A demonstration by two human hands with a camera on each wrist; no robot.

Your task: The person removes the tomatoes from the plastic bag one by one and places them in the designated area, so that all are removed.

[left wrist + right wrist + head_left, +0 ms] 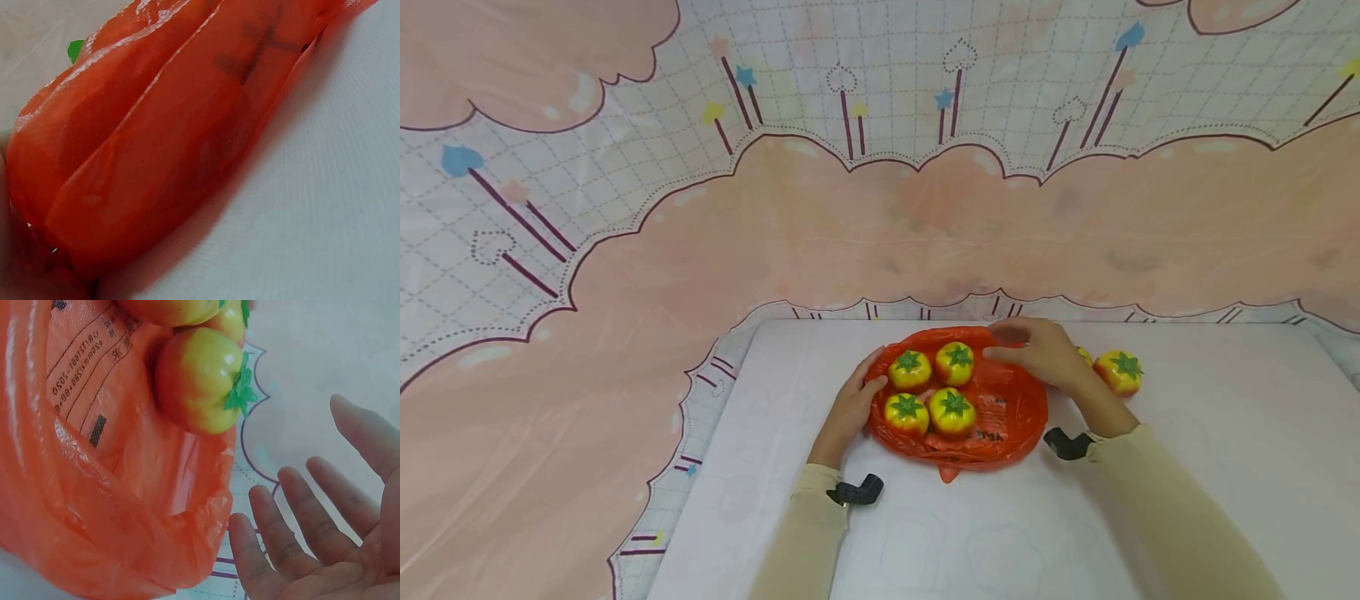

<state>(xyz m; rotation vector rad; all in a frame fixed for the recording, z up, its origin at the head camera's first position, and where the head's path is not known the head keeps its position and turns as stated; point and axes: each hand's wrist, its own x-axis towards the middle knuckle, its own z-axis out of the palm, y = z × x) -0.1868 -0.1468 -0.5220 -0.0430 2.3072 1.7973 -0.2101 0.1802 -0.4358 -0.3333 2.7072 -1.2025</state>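
Beside the spread right hand [1049, 353] lies a red bag [1021, 423], gripped by the left hand [853, 402].

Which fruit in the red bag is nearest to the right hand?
The right tomato-like fruit of the far pair; the other three lie farther from that hand.

Thin, crinkly plastic for bag [169, 156], glossy along folds, partly see-through. Smooth, shiny, hard-plastic look on tomatoes [187, 381]; leaf tops [242, 390] plastic-looking too, jagged-edged. Fine-ribbed, matt, cloth-like finish on table [325, 206]. Smooth printed sheeting for backdrop [925, 233], soft sheen, cloth or film, can't tell. Matt, plain cloth for sleeves [1172, 500]. Matt, hard plastic, by the look, for wrist cameras [1067, 444].
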